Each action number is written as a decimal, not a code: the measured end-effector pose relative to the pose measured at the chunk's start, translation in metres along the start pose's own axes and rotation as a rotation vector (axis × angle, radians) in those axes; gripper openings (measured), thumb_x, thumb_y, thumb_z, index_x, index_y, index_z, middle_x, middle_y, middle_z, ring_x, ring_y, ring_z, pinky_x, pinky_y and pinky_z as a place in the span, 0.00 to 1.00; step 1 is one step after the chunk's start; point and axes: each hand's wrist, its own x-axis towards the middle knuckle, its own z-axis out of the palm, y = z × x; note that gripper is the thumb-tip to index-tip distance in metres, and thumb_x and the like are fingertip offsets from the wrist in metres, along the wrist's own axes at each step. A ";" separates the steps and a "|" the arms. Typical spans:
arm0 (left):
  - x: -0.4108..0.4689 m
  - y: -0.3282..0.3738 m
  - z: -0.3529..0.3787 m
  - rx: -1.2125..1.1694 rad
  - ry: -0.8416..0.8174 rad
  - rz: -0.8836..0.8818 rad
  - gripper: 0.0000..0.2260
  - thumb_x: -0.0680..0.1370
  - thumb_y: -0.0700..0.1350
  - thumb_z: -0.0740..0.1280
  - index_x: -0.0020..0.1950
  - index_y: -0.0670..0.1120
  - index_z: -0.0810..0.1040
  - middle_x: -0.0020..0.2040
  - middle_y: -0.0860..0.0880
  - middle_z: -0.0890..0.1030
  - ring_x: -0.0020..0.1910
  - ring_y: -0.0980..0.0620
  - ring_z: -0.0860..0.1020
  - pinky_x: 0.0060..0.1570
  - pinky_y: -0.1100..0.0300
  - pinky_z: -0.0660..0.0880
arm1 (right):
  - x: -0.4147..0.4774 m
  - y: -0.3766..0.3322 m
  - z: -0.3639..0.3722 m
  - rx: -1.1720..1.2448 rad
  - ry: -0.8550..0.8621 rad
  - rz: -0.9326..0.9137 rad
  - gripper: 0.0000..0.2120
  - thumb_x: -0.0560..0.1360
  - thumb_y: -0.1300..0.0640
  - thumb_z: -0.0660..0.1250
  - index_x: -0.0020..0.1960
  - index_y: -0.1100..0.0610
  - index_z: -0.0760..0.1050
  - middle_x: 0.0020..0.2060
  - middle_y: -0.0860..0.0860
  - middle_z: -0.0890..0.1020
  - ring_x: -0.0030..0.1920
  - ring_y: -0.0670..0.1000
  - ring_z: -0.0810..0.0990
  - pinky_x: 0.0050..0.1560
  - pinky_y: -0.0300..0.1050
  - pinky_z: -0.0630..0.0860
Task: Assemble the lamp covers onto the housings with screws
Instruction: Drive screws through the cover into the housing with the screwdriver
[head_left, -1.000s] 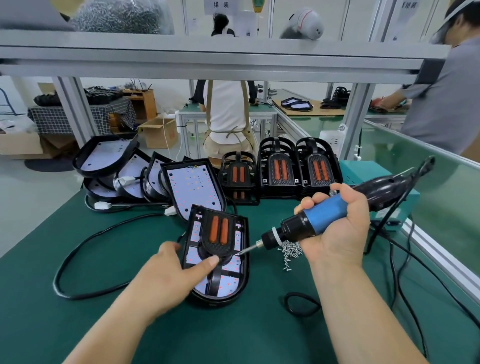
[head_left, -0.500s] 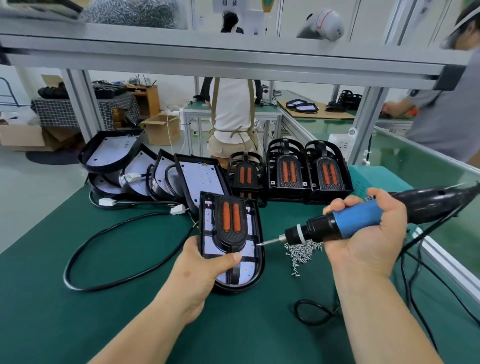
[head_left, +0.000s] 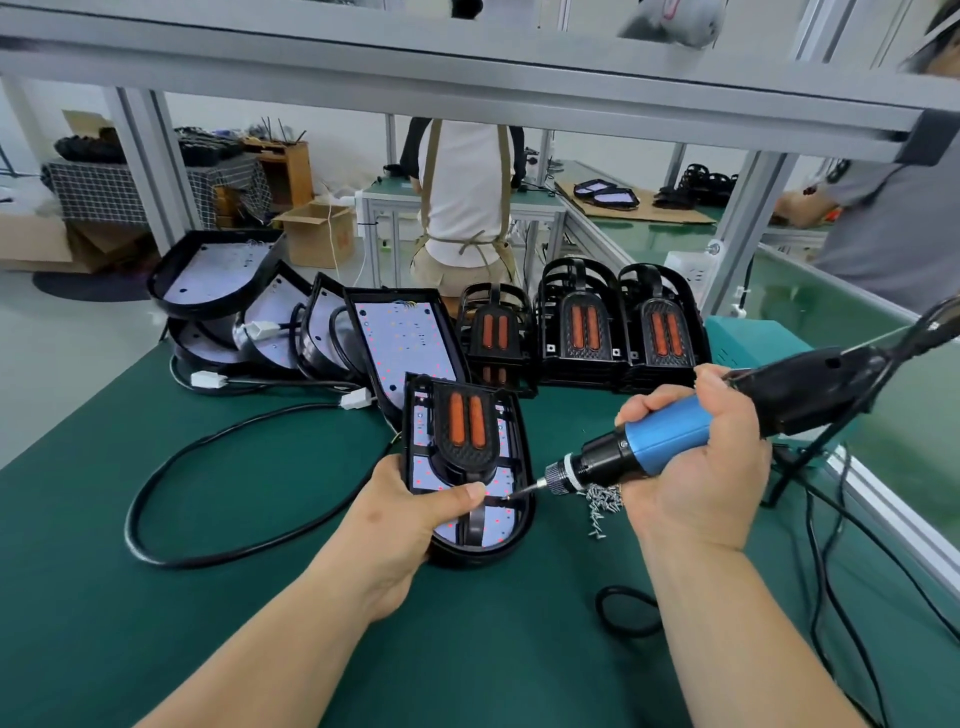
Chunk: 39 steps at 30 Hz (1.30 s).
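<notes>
Near edge: both forearms reached in over the green worktop (head_left: 260, 597). The left hand (head_left: 410, 512) gripped the housing (head_left: 523, 457) at its 8 o'clock edge. Its thumb (head_left: 462, 491) pressed on the lamp cover (head_left: 466, 431) seated in the housing; the fingers were hidden behind the edge. The right hand (head_left: 696, 467) had a closed grip round the blue barrel of the electric screwdriver (head_left: 660, 441). The bit came in from 3 o'clock, tip at the cover's lower right, just beside the thumb. Couldn't tell if a screw was on the bit, too small.

Risks, my read:
- The bit lay shallow, not square to the cover. It could cam out or cross-thread, then skid onto the white LED board (head_left: 426, 473) or into the thumb.
- The housing was hand-held, not fixtured, so a torque kick could twist it and shift the cover off its holes.

Around, clock directions from the housing:
- Loose screws (head_left: 602, 506) were piled at 3 o'clock under the driver nose, easy to scatter.
- A small cable coil (head_left: 600, 605) lay at 5 o'clock, near the right forearm.
- A long black cable (head_left: 132, 525) looped at 9 o'clock, well apart.
- The driver cord (head_left: 930, 322) ran off at 2 o'clock and could drag the tool.

Further out:
- Bare housings (head_left: 218, 275) leaned in a row at 10–11 o'clock. The nearest was touching or just behind the worked one, couldn't tell which.
- Stacked covers (head_left: 582, 322) sat at 12–1 o'clock, with a teal box (head_left: 748, 338) at 2 o'clock.
- Nothing seemed to block the bit's path.
- Beyond the frame, a person in an apron (head_left: 467, 197) stood at another worktop.
</notes>
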 end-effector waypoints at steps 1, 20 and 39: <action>0.000 -0.001 0.000 0.000 -0.003 0.006 0.24 0.71 0.36 0.77 0.65 0.40 0.74 0.55 0.43 0.85 0.56 0.42 0.83 0.66 0.42 0.73 | 0.000 0.000 0.000 -0.006 -0.001 -0.006 0.01 0.70 0.58 0.66 0.41 0.53 0.74 0.27 0.52 0.74 0.27 0.55 0.74 0.34 0.44 0.74; -0.016 -0.009 0.004 0.268 0.033 0.320 0.28 0.66 0.47 0.79 0.61 0.59 0.71 0.54 0.60 0.84 0.54 0.60 0.82 0.57 0.57 0.75 | -0.023 -0.013 0.025 -0.184 -0.289 -0.181 0.07 0.66 0.54 0.68 0.43 0.52 0.74 0.28 0.53 0.75 0.28 0.56 0.76 0.37 0.45 0.74; -0.005 -0.016 0.003 0.205 0.052 0.278 0.33 0.59 0.56 0.78 0.62 0.59 0.72 0.54 0.57 0.85 0.53 0.56 0.82 0.52 0.55 0.74 | -0.021 -0.006 0.025 -0.206 -0.211 -0.191 0.20 0.65 0.55 0.68 0.47 0.71 0.68 0.27 0.51 0.74 0.26 0.55 0.75 0.34 0.43 0.74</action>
